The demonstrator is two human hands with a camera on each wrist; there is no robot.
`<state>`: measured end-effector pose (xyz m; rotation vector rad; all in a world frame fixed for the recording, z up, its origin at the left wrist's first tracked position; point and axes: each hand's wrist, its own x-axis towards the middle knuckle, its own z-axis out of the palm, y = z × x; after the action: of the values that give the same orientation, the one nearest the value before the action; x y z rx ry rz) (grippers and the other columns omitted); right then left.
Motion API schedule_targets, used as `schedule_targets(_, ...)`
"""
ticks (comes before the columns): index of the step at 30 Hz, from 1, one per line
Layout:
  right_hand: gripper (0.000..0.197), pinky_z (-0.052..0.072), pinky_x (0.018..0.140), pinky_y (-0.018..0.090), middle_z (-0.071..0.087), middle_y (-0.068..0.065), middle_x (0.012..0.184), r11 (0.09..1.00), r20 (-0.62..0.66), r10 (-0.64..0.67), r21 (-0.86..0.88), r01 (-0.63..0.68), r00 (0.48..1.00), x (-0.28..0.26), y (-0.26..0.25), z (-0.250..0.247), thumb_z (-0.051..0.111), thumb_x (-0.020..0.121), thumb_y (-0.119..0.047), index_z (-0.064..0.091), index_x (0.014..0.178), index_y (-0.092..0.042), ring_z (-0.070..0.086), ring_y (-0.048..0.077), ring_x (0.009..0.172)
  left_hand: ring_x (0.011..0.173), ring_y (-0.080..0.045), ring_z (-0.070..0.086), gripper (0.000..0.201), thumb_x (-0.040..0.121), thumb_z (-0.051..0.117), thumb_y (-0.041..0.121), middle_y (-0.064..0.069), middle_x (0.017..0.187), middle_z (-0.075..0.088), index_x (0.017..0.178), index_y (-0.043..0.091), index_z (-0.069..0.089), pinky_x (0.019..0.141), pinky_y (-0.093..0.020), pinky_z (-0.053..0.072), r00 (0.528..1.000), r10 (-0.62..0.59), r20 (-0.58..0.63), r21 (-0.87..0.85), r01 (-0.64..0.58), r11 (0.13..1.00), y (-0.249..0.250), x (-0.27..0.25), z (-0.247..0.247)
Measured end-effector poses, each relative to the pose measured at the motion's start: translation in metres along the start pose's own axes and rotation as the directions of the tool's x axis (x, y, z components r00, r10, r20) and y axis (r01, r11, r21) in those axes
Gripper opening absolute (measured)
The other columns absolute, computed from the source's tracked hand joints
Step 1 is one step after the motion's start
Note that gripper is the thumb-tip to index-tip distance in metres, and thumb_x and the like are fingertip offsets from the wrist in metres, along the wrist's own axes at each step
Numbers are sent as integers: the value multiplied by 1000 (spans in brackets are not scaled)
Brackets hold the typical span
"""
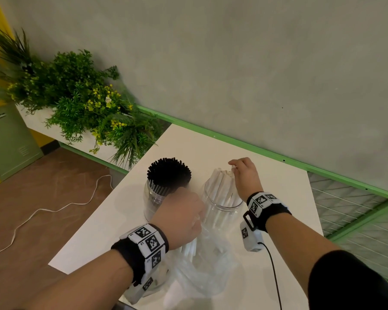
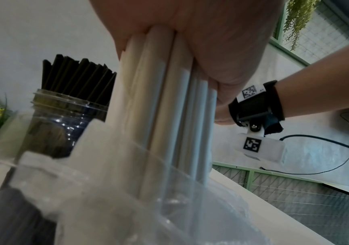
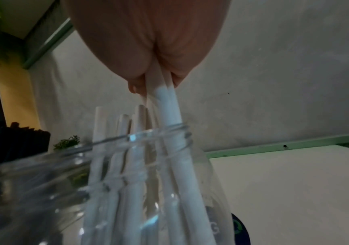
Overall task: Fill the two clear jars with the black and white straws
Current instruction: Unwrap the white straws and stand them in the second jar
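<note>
White straws going in, black jar's done

Near, my left hand (image 1: 184, 217) grips white straws (image 2: 165, 99) from the plastic bag (image 1: 202, 271); farther, right hand (image 1: 244, 175) pinches a few in the right jar (image 1: 222, 204). I'd drop them straight. Black straws (image 1: 169, 171) far left.

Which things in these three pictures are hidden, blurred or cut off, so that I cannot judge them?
- Left hand fingers: head view, hidden behind the hand's own back.
- White straws in the left hand: left wrist view, top ends covered by the palm, so no count.
- Plastic bag: head view, blurred, contents unclear.
- Right jar: right wrist view, base cut off by the lower edge.
- Black straws: right wrist view, dark and cut by the left edge.
</note>
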<state>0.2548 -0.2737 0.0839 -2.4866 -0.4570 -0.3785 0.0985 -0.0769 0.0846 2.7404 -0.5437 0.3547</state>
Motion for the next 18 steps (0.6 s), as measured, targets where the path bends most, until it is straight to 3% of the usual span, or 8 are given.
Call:
schedule_targets(3,34,35,104,35,50,16,128,996,226,93,-5,-95,970,2,1,6,42,101,-17,54,130,-4,47,34,120,94,-14,51,13,74,46,37,18,88,57,81,33,55,69,-26,40,1000,-3,8,5,3,1000,1,1,0)
schedule_targets(5,43,32,107,38,44,12,138,991,288,126,-90,-104,949,-1,0,6,38,102,-32,44,139,-11,41,31,128,96,-15,51,15,75,45,37,17,91,57,84,33,56,70,-29,44,1000,-10,24,-2,10,1000,1,2,-1)
schedule_targets(8,55,28,107,43,33,5,148,990,105,93,-114,-80,990,-11,-12,-3,41,99,-43,29,147,-19,30,26,134,107,-15,46,30,78,46,46,14,109,55,103,33,56,81,-33,47,996,-7,94,-30,10,1000,0,1,-7)
schedule_targets(10,62,28,109,39,36,6,146,1000,-50,4,26,-3,999,-25,-26,-12,40,95,-49,29,147,-18,31,23,132,120,-14,37,50,76,43,61,12,129,44,119,37,49,92,-36,41,983,-30,184,-24,35,999,-2,-1,-15)
schedule_targets(12,64,26,110,31,39,3,143,981,-73,-49,181,61,996,-50,-43,-17,38,92,-53,33,145,-17,33,16,131,126,-15,32,62,72,42,69,12,139,36,128,42,42,97,-40,37,974,-74,213,16,72,997,-6,-5,-22)
schedule_targets(15,58,29,112,29,44,-7,139,931,135,-68,365,14,989,-94,-62,-14,43,91,-54,41,140,-22,35,1,129,123,-17,37,67,71,44,68,11,140,34,132,40,39,97,-41,41,971,-106,213,-11,110,994,-15,-13,-24)
schedule_targets(18,57,35,111,35,45,-14,138,823,362,-22,536,-189,932,-121,-70,-5,56,90,-50,39,141,-29,39,-4,127,115,-17,46,60,75,47,60,10,136,36,130,36,45,95,-38,44,978,-101,183,-155,130,979,-20,-20,-19)
